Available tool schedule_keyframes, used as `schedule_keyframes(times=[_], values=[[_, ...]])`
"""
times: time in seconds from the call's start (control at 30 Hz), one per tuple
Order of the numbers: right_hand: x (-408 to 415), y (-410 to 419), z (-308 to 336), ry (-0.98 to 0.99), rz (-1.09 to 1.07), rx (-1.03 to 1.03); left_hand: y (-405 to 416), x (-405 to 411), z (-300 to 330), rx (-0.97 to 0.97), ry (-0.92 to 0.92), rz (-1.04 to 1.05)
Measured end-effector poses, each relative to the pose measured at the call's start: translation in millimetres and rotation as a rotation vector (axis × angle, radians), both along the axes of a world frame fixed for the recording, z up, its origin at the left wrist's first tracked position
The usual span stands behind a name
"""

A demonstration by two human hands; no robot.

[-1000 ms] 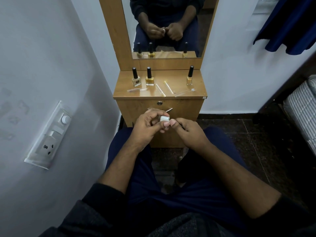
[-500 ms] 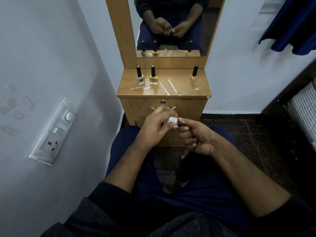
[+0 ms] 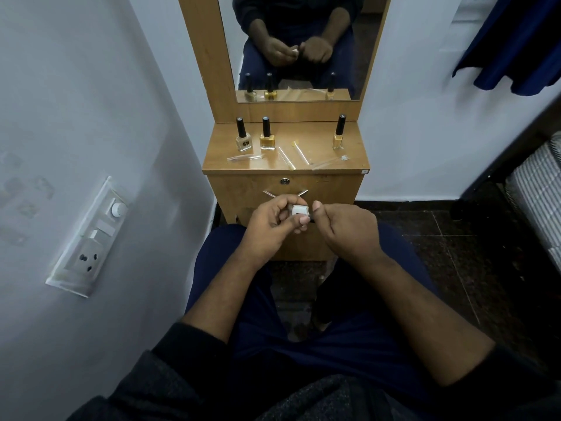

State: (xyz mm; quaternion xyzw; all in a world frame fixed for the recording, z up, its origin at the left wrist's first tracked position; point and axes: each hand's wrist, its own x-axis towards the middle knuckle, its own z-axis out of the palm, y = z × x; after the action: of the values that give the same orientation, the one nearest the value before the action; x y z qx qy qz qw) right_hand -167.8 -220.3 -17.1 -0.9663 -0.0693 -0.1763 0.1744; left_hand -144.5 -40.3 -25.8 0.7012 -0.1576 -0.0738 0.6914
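While my left hand (image 3: 270, 221) wraps its fingers round the small white bottle (image 3: 299, 210), up over my lap just in front of the table (image 3: 306, 132), my right hand (image 3: 349, 229) has its fingers curled tight on the black cap (image 3: 312, 220). On the table stand three capped bottles: pale bottle (image 3: 243, 141) with creamy polish, golden bottle (image 3: 267, 141), yellowish bottle (image 3: 338, 141). Half a second ago my right palm faced up and the cap showed; now it is knuckles up, with only a sliver of cap visible. Can't tell whether the cap is on or off, or how full the white bottle is.
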Motion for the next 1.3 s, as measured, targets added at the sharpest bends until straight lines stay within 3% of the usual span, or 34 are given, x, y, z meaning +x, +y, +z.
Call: schedule_keyframes(times=[0.1,0.27,0.47,0.77,0.93,1.07,1.3], values=[[3,1,2,0.147,-0.047,0.189,-1,-4,0,0.067,-0.072,0.012],[8,-3,2,0.461,-0.048,0.511,-2,-4,3,0.407,-0.374,0.035],[8,-2,-3,0.622,-0.090,0.849,-6,-4,5,0.533,-0.559,-0.011],[2,-2,-3,0.368,0.010,0.908,-6,0,1,0.371,-0.414,0.116],[5,1,-3,0.232,-0.022,0.913,-3,0,-7,0.201,-0.084,0.126],[6,8,-2,0.146,-0.005,0.905,0,2,-6,0.096,0.069,0.154],[12,17,-2,0.102,-0.012,0.942,-5,11,-5,0.060,0.054,0.199]])
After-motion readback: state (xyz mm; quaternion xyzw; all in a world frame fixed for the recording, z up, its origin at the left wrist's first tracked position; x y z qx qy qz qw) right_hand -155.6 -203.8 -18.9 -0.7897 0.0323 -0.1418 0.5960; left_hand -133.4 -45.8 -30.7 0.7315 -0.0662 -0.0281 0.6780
